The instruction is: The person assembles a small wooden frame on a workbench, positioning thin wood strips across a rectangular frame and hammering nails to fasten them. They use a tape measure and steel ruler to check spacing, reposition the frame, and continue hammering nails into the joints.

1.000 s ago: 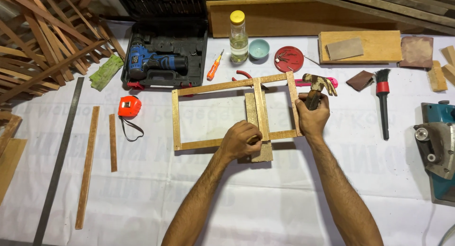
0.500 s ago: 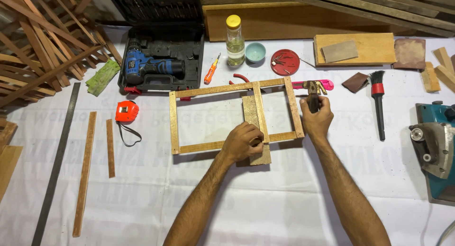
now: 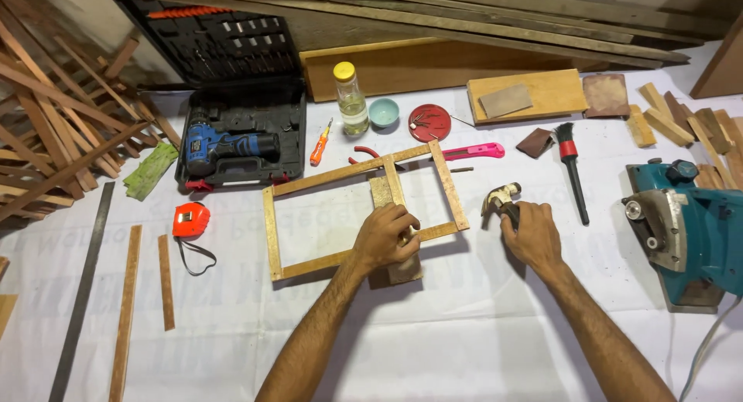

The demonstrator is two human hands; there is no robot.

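Wooden frame (image 3: 364,208) lies flat on the white sheet, its middle slat over a small block (image 3: 395,269). Your left hand (image 3: 385,237) is pinched down at the slat's near joint. Your right hand (image 3: 532,236) is clenched on a hammer (image 3: 501,198), which has dropped from over the frame's right rail to just outside it, head low. Open case (image 3: 290,116) holds a blue drill (image 3: 224,145); red lid (image 3: 429,122) holds small nails.

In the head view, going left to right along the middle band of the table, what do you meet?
Steel ruler → orange tape measure → wooden frame → left hand pressing on the frame's near rail → right hand holding a hammer → blue power planer.
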